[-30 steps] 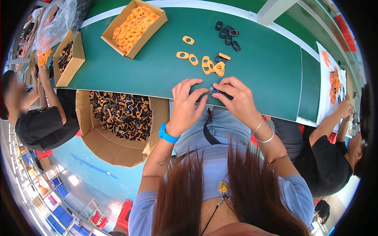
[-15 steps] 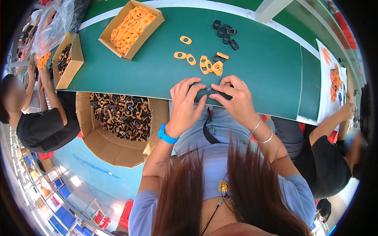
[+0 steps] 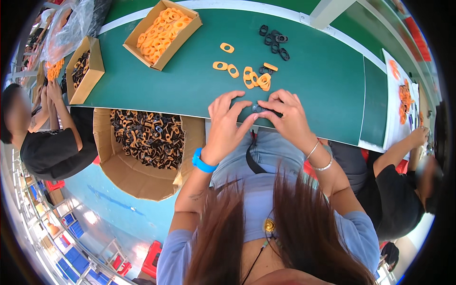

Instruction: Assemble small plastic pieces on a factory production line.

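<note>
Between my fingertips, over the front edge of the green work table (image 3: 171, 90), is a small black plastic piece (image 3: 257, 108); its finer shape is partly covered. My right hand (image 3: 288, 116) pinches it from the right with thumb and index finger. From the other side the curved thumb and index finger of my left hand (image 3: 226, 122) close on it. Just beyond my hands lies a loose cluster of orange oval rings (image 3: 263, 81), a black one partly under it. More single orange rings (image 3: 220, 65) lie to the left, and several black oval rings (image 3: 275, 39) farther back.
A cardboard box of orange rings (image 3: 195, 21) stands at the back left, beside a smaller box of dark pieces (image 3: 97, 71). Below the table edge, a large carton (image 3: 114, 173) holds many black-and-orange pieces. Co-workers sit left (image 3: 50, 152) and right (image 3: 389, 204). A metal post (image 3: 332, 12) rises behind.
The black piece stays between my fingertips, with small shifts of the fingers around it. The left co-worker's arms have moved slightly. The whole view has shifted a little.
</note>
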Tool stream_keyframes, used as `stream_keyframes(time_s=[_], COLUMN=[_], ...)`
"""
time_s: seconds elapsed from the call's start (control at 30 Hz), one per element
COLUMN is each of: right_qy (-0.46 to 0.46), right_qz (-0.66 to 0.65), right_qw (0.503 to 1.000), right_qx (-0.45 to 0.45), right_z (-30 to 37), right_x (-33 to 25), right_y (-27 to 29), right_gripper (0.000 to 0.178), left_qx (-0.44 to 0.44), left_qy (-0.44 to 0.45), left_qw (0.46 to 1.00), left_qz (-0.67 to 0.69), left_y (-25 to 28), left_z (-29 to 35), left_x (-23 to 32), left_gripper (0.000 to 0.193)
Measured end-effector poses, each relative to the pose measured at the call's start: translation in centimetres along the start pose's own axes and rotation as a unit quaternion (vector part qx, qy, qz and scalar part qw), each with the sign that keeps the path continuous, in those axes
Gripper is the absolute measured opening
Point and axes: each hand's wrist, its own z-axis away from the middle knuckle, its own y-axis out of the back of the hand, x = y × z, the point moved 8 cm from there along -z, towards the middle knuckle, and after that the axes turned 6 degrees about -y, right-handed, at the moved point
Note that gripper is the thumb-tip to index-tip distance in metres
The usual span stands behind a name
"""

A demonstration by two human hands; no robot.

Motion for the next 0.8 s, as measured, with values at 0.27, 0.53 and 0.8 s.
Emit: stream_keyframes(time_s=[0.27, 0.53, 0.8], right_qy=[0.020, -0.026, -0.029], right_qz=[0.031, -0.077, -0.071], right_qw=[0.999, 0.997, 0.996], right_qx=[-0.004, 0.011, -0.033], right_z=[0.3, 0.8, 0.2], right_x=[-0.9, 0.7, -0.6], right_y=[-0.1, 0.3, -0.4], right_gripper=[0.028, 0.025, 0.015], left_qx=[-0.009, -0.002, 0.047], left_qy=[0.004, -0.032, -0.010], left_qw=[1.000, 0.999, 0.998], left_qz=[-0.014, 0.028, 0.044], left_y=[-0.8, -0.6, -0.6], left_z=[-0.2, 0.1, 0.3], left_x=[-0.5, 0.7, 0.5], left_gripper=[0.025, 0.025, 0.024])
